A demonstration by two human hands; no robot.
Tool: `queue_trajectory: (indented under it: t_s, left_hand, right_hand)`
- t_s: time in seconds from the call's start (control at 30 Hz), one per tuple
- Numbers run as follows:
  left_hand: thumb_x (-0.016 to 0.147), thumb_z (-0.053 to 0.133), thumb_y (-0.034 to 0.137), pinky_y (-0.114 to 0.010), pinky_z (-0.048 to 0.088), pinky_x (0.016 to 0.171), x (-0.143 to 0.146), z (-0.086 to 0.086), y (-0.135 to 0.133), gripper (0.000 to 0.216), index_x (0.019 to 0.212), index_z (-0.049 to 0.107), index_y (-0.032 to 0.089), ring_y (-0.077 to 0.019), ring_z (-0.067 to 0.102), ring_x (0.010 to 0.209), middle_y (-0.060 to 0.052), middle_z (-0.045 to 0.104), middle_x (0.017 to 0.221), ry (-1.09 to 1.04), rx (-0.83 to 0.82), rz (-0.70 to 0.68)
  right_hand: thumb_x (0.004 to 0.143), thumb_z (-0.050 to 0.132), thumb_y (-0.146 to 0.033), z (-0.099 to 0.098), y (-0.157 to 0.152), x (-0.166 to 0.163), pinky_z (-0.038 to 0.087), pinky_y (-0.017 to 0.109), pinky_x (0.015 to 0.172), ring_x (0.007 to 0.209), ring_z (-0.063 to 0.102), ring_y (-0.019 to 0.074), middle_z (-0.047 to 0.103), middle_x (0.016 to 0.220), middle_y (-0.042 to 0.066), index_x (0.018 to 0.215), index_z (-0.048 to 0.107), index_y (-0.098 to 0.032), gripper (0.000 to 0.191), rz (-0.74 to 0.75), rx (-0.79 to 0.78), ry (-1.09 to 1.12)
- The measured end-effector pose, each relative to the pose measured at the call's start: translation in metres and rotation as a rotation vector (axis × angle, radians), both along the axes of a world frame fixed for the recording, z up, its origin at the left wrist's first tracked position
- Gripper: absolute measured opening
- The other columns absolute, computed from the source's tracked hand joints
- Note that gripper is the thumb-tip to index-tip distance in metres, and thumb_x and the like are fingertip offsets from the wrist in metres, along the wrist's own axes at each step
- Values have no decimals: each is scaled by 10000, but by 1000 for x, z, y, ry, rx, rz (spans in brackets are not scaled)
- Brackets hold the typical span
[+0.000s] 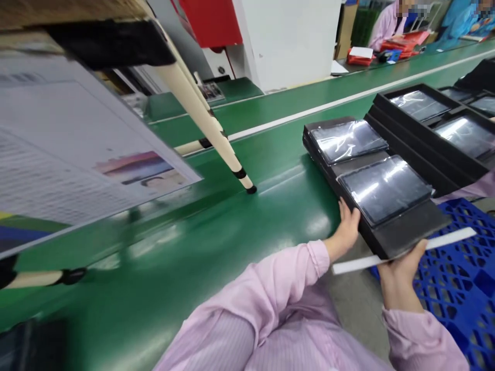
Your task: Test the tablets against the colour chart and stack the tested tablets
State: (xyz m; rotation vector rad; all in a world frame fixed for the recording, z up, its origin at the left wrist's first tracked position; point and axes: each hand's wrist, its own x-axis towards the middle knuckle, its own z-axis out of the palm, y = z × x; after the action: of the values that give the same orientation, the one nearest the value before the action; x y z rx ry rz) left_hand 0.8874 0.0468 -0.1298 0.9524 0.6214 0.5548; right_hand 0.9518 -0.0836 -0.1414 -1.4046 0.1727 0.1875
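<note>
1. Right, the black tray point(402, 226) sits half on the green worktop point(240, 216), its near end hanging off the edge toward me. It carries two dark screen panels in shiny wrap, the far panel point(348, 140) and the near panel point(384, 188), lying flat one behind the other.
2. Just beyond it to the right, a second black tray point(429, 136) holds more wrapped panels point(466, 135), also flat; its far end runs out of view.
3. My left hand point(348, 226) is on the tray's left side near the front corner, fingers curled against the edge: a closed hold on the tray wall.
4. My right hand point(402, 263) is under the tray's near end, thumb up against the front edge, gripping the tray from below. A thin white strip point(402, 252) runs across beneath the tray right at that hand; I cannot tell whether my fingers pinch it as well.
5. Both sleeves are pale pink.
6. Below my right hand, off the worktop, there's a blue plastic pallet point(460, 288).
7. A cream pole point(204, 121) with black bands slants down onto the worktop to the left, and a printed sheet point(73, 154) hangs close at the upper left, blurred.
8. Far back, another person in pink point(386, 23) sits at the line beside red items point(402, 42).
</note>
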Motion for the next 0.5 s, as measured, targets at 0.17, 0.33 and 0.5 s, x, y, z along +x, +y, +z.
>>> queue_trajectory:
  t_s: [0.17, 0.33, 0.5]
  left_hand:
    - [971, 616, 578, -358, -89, 1344, 29, -5, -24, 1067, 1725, 51, 78, -299, -196, 1663, -188, -191, 1801, 54, 126, -122]
    - [931, 665, 549, -533, -151, 1323, 62, 3, -20, 1173, 1704, -26, 1, -420, -301, 1597, -253, -276, 1743, 97, 192, -141]
    - [916, 681, 542, -528, 201, 1356, -20, 3, -18, 980, 1696, 304, 84, -411, 212, 1662, -232, 250, 1773, 76, 334, -239]
  right_hand:
    - [975, 437, -771, 8, 32, 30, 559, 430, 1156, 1198, 735, 212, 727, 1357, 75, 1284, 693, -205, 694, 67, 127, 51]
    - [917, 475, -818, -4, 17, 43, 563, 447, 1168, 1246, 711, 234, 742, 1235, 66, 1172, 687, -227, 677, 159, 38, -64]
    - [902, 367, -824, 8, -13, 43, 673, 568, 919, 1102, 724, 289, 666, 1189, 71, 1261, 578, -292, 677, 167, -275, -235]
